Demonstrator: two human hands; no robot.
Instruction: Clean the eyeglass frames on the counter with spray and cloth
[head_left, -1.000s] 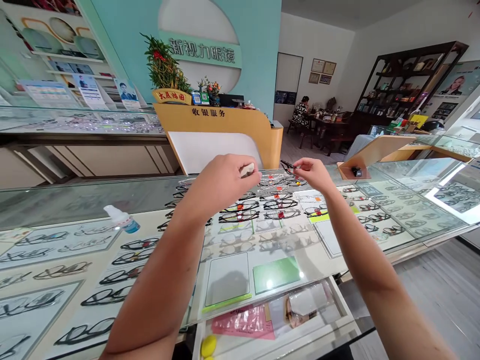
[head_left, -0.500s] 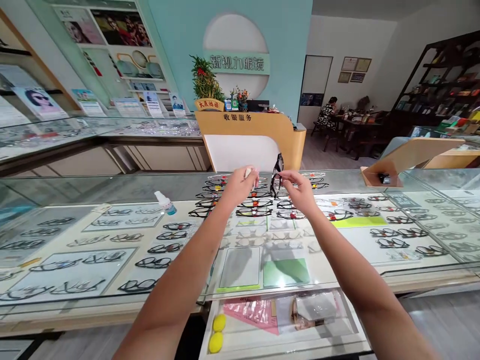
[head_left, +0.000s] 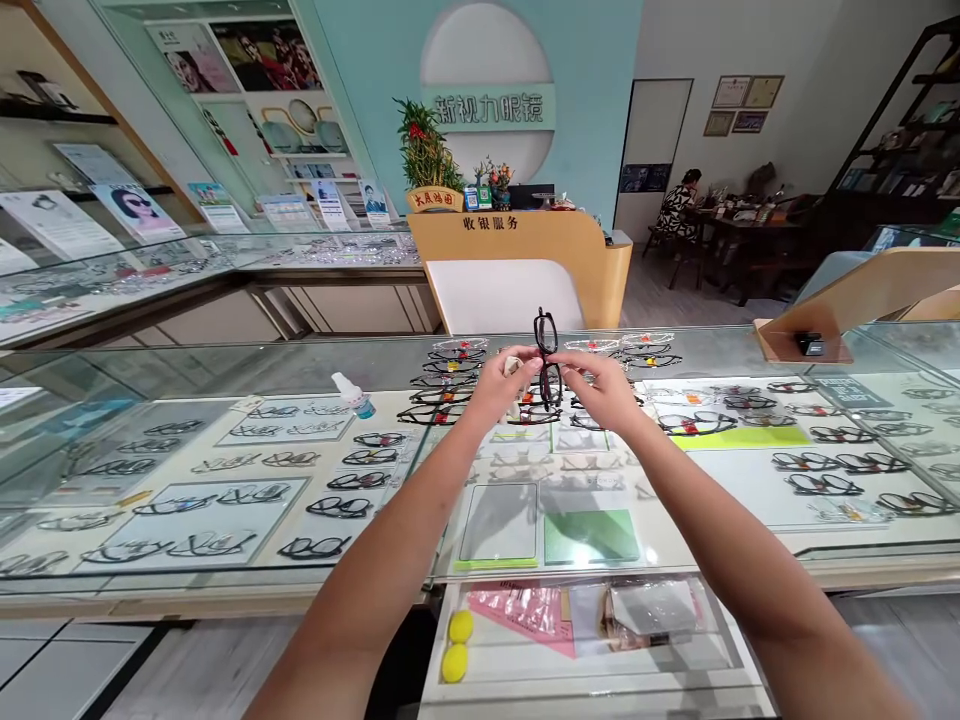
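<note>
Dark-framed eyeglasses [head_left: 550,385] are held upright on end above the glass counter, one lens over the other. My right hand [head_left: 602,388] pinches them from the right side. My left hand [head_left: 504,388] is closed around a pale, crumpled cloth [head_left: 513,368], and its fingertips meet the middle of the frame. Rows of eyeglasses [head_left: 439,397] with small red or yellow tags lie around and behind both hands. A spray bottle [head_left: 354,396] with a white top and blue liquid stands on the counter to the left of my left hand.
Below the counter a drawer [head_left: 600,690] is pulled out, holding yellow balls [head_left: 454,662], a pink packet [head_left: 525,610] and plastic-wrapped items. A wooden stand [head_left: 862,300] is at the right. Beyond are a cashier desk [head_left: 517,245] and a seated person [head_left: 679,210].
My left hand has come right with the cloth and now meets the eyeglasses. The eyeglasses have turned so their lenses show more. The whole view has shifted slightly.
</note>
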